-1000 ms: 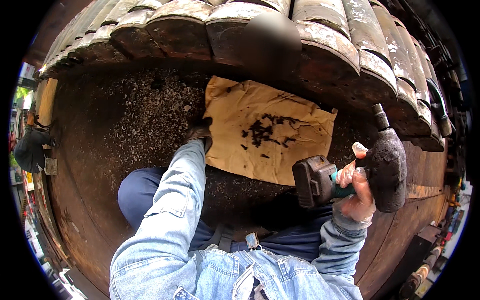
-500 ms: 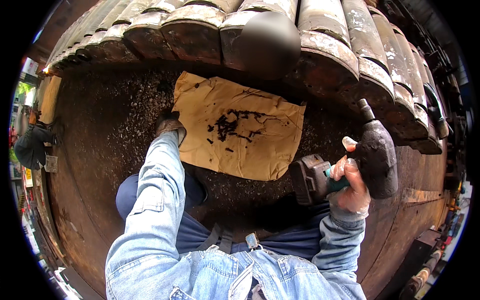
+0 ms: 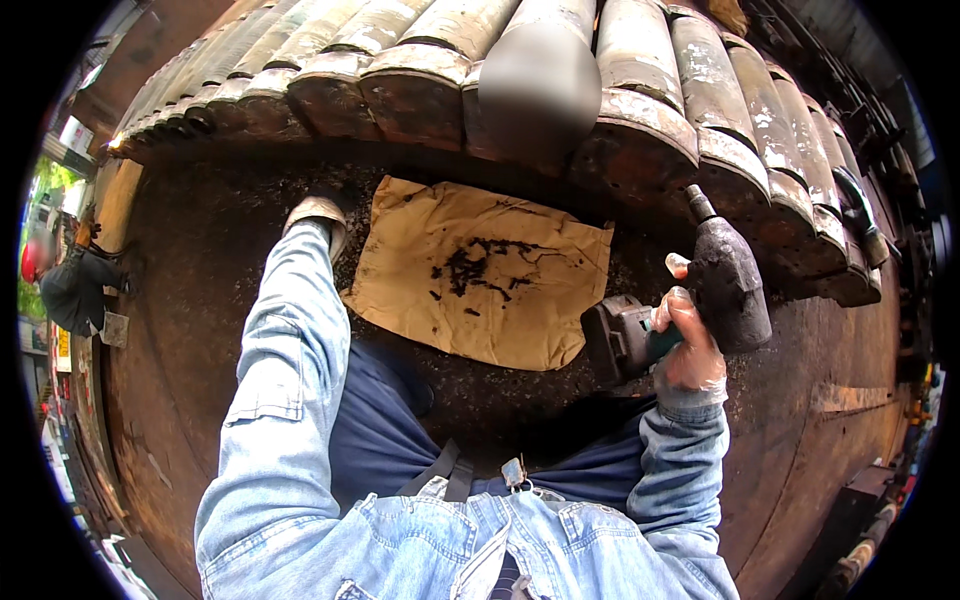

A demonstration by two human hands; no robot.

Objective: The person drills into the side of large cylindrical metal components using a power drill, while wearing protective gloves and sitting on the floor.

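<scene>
My right hand (image 3: 690,345), in a thin clear glove, grips a cordless impact wrench (image 3: 735,290). Its socket points away from me, close to the rounded metal ends on the right; whether it touches them I cannot tell. My left hand (image 3: 318,212) reaches forward beside the left edge of a crumpled sheet of brown paper (image 3: 400,290). Its fingers are lost in dark shadow, and I make out nothing held there. In the middle of the paper lies a heap of several small dark, bolt-like pieces (image 3: 465,270).
A row of long, worn metal bars (image 3: 640,60) with half-round ends (image 3: 640,140) spans the far side. Grit (image 3: 440,375) lies scattered on the dark metal surface. At the far left, a person in dark clothing (image 3: 75,290) is bent over.
My left hand has drawn left, away from the paper's edge. The wrench has come nearer the metal ends, still in my right hand. The whole view has shifted slightly.
</scene>
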